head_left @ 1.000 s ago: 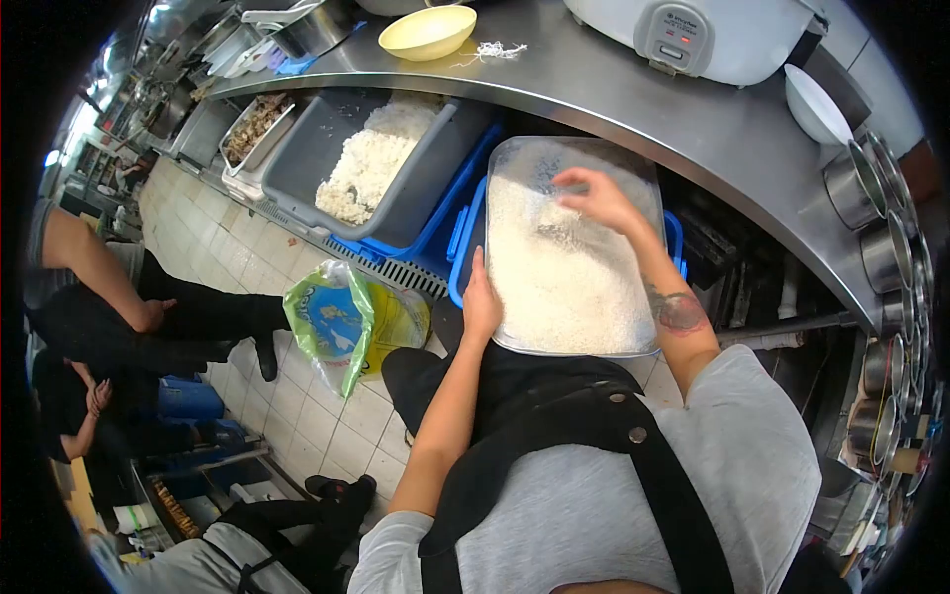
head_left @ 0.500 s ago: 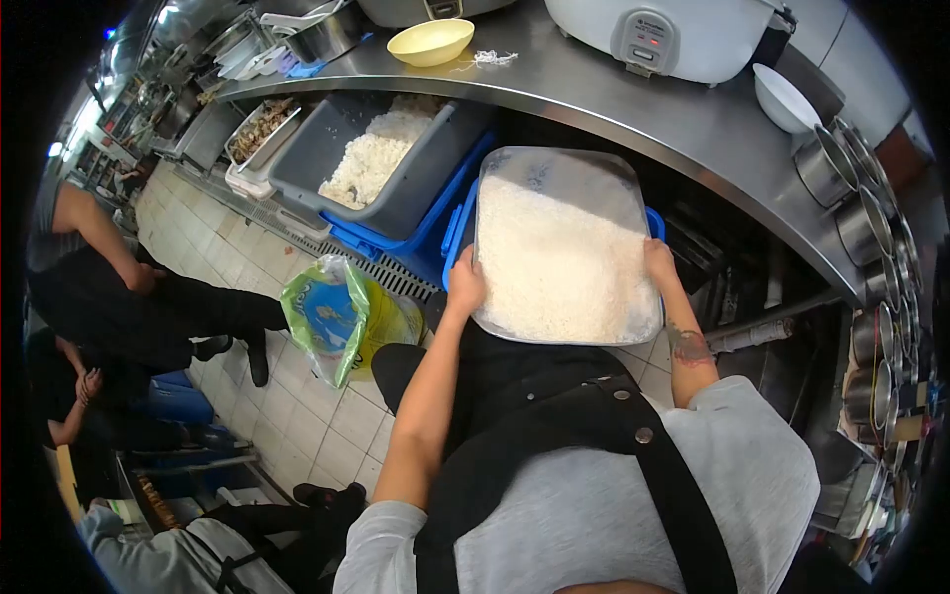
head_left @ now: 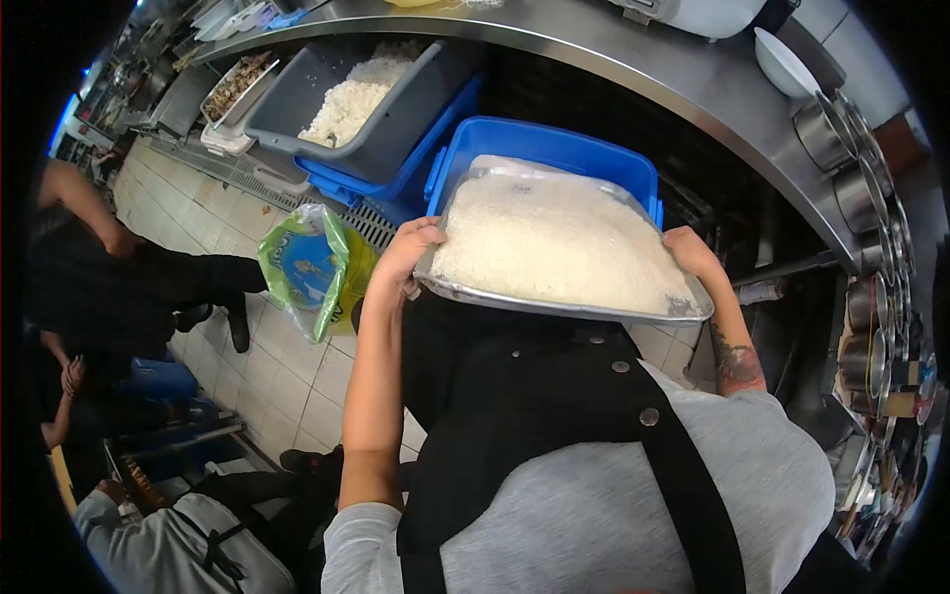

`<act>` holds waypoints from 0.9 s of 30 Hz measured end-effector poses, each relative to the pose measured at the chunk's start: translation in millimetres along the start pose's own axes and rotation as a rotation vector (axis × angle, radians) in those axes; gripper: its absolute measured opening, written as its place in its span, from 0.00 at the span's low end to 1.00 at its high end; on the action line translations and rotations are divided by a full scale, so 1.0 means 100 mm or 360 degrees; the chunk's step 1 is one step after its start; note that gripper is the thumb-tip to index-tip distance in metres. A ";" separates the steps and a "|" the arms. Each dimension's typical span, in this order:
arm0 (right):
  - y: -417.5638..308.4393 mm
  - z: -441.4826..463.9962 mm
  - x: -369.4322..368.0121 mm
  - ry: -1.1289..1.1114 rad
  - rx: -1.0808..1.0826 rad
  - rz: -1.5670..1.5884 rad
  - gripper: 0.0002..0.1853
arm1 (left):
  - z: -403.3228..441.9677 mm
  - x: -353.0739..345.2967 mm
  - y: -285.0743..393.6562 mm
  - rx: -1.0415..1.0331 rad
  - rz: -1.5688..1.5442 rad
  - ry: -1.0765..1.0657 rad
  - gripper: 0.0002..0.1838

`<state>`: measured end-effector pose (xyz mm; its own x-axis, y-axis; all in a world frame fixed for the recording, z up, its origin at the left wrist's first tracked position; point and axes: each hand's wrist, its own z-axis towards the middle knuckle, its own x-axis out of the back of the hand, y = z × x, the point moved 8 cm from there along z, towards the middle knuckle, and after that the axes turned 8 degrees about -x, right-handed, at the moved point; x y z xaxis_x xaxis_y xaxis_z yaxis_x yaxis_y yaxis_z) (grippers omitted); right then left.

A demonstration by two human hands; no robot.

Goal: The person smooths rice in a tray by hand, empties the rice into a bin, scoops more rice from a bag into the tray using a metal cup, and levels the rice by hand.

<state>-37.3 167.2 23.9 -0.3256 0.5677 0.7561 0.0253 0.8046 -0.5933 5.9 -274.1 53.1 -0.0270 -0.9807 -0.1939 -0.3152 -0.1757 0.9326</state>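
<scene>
A metal tray heaped with white rice grains is in front of my waist, tilted with its far side away from me. My left hand grips the tray's left side. My right hand holds its right side, with the fingers partly hidden by the rim. Behind and below the tray is a blue bin, open at the top. Some pale grains show at the tray's far edge, over the bin.
A grey tub with white rice stands left of the bin. A green and yellow bag is on the tiled floor. The steel counter curves above; pots line the right. People are at the left.
My right hand left the rice and took the tray's right side. The tray has come up and towards me, its near edge lifted, uncovering the blue bin.
</scene>
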 end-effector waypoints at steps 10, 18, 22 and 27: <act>0.58 0.03 -0.64 -0.0668 0.0044 -0.0292 0.12 | 0.00 0.12 -0.27 0.0241 -0.0172 0.0144 0.15; -0.12 -0.23 0.09 -0.0169 -0.0160 -0.0055 0.16 | -0.03 -0.27 0.41 -0.0160 -0.0239 0.0379 0.14; -0.15 -0.13 -0.05 -0.0874 -0.0056 -0.0245 0.17 | -0.08 -0.13 0.25 0.0137 0.0220 0.0061 0.18; -0.28 -0.06 0.00 -0.0942 0.0248 -0.0360 0.17 | -0.30 -0.17 0.41 0.0038 0.0153 0.0043 0.19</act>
<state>-32.5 146.3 42.3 -0.7736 0.1599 0.6132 -0.2276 0.8330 -0.5043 21.9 -267.5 104.2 -0.0326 -0.9949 -0.0952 -0.3347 -0.0788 0.9390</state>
